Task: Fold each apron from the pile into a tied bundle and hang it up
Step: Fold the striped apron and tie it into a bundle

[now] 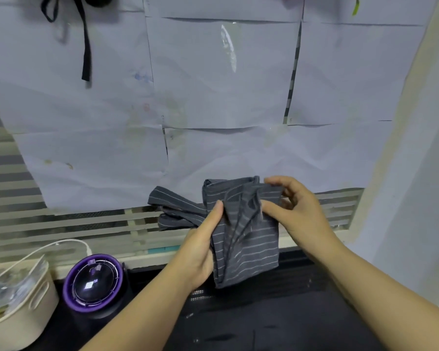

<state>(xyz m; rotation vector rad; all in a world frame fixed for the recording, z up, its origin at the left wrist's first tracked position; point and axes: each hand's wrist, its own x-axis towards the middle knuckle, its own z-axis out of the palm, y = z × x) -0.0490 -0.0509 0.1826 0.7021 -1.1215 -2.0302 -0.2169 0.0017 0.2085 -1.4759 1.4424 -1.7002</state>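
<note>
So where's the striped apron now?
Lower centre of the head view: the apron is held between the left hand and right hand, before the paper sheets.

Black strap [86, 54] cut off above — blurred, basket [18, 325] cropped, apron [249, 244] half-hiding left hand [200, 252]

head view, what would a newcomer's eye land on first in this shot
The folded grey striped apron at lower centre draws the eye first, gripped at its left edge by the left hand and pinched near its top right by the right hand. Behind it, white paper sheets cover the wall, with a black strap hanging at upper left. A purple-rimmed round device sits at lower left.
</note>
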